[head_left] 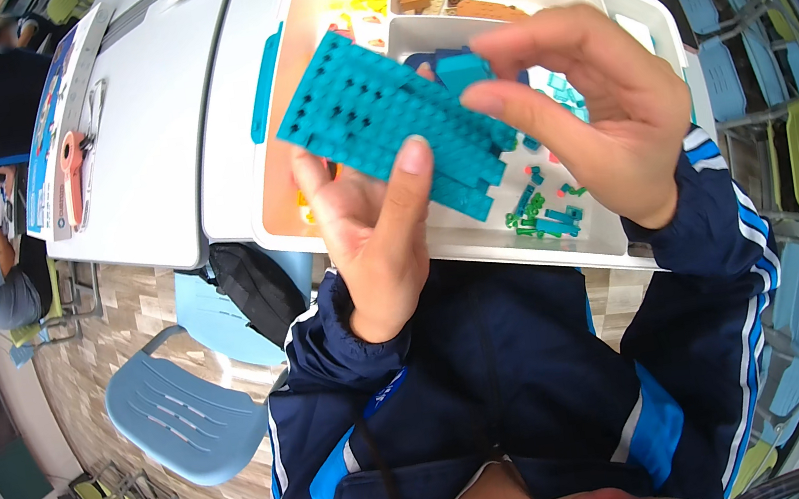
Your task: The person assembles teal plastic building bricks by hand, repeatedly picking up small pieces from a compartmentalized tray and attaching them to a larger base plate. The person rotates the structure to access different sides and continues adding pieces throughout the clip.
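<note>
My left hand (pixel 376 227) grips a teal assembly of studded building bricks (pixel 372 117), thumb on top and the other fingers underneath. The assembly is a long, tilted slab with a stepped right end, held above a white sorting tray (pixel 439 244). My right hand (pixel 602 102) is at its right side, thumb and forefinger closed about a small teal brick (pixel 464 71). That brick is close to the slab's far right edge; whether it touches is unclear. The slab and hands hide part of the tray.
The tray's compartments hold brown pieces (pixel 479 7), yellow pieces (pixel 369 5) and green pieces (pixel 532 217). A pink tool (pixel 73 166) lies on the table at left. Blue chairs (pixel 184 414) stand near, one with a black bag (pixel 248 290). Another person (pixel 1 287) sits far left.
</note>
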Demonstrator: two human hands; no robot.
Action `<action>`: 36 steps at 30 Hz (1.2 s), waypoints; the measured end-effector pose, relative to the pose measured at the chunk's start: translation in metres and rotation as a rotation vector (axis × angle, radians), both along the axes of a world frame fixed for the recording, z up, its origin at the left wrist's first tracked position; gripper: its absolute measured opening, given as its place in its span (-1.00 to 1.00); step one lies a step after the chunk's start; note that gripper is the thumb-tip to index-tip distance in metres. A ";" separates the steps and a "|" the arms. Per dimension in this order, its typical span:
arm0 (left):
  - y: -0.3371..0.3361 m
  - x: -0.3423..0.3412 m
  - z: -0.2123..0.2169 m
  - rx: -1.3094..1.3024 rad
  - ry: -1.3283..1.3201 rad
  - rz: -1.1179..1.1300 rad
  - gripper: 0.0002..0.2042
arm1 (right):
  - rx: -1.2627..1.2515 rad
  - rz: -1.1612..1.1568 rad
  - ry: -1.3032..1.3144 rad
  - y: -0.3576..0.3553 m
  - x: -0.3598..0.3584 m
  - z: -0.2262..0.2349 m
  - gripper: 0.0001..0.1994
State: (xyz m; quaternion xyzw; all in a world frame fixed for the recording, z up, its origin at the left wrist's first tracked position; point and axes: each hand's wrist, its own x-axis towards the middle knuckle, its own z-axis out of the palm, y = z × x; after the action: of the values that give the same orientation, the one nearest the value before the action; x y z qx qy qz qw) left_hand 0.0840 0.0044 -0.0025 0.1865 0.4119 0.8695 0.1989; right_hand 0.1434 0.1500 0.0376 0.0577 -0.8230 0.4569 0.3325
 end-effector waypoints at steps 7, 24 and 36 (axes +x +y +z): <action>-0.008 -0.001 -0.007 0.111 -0.018 -0.220 -0.14 | 0.333 0.086 0.094 0.000 -0.005 -0.001 -0.72; -0.006 0.000 -0.016 0.112 0.158 -0.309 -0.17 | 0.282 0.117 0.143 -0.007 -0.005 -0.015 -0.71; -0.004 0.002 -0.009 -0.054 0.092 -0.179 -0.49 | 0.424 0.036 0.158 -0.015 0.000 -0.005 -0.81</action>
State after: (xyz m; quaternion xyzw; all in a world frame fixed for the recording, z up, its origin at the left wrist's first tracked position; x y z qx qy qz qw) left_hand 0.0857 0.0006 -0.0118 0.2571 0.4254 0.8273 0.2616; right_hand 0.1435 0.1350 0.0322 0.1767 -0.8708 0.2736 0.3682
